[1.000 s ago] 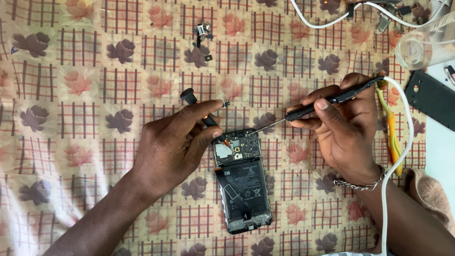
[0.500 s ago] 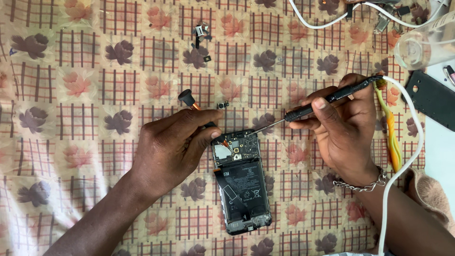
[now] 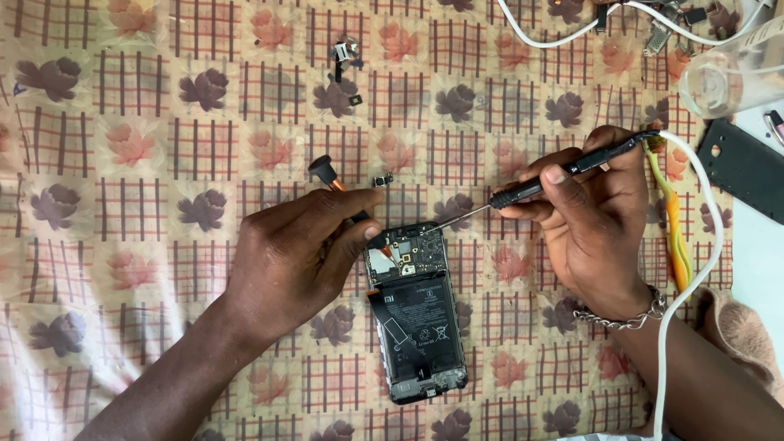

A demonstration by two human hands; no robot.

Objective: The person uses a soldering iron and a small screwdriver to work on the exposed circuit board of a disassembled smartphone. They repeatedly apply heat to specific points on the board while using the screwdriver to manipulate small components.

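An opened black phone [image 3: 416, 314] lies back-up on the patterned cloth, its battery and circuit board exposed. My left hand [image 3: 302, 253] rests at the phone's upper left and grips a small tool with a black knob and orange shaft [image 3: 327, 174], its tip at the board. My right hand [image 3: 592, 220] holds a black corded soldering iron [image 3: 539, 184] like a pen. Its thin metal tip touches the top of the board [image 3: 412, 245].
Small loose phone parts [image 3: 345, 55] lie on the cloth [image 3: 122, 163] at the top, one more [image 3: 381, 180] above the phone. A white cable [image 3: 694, 269] and yellow-orange wire [image 3: 674, 220] run at right. A clear container [image 3: 731, 69] and black back cover [image 3: 747, 175] sit far right.
My left hand has shifted slightly, so the knob of its tool points more up and left. The iron's tip stays at the board.
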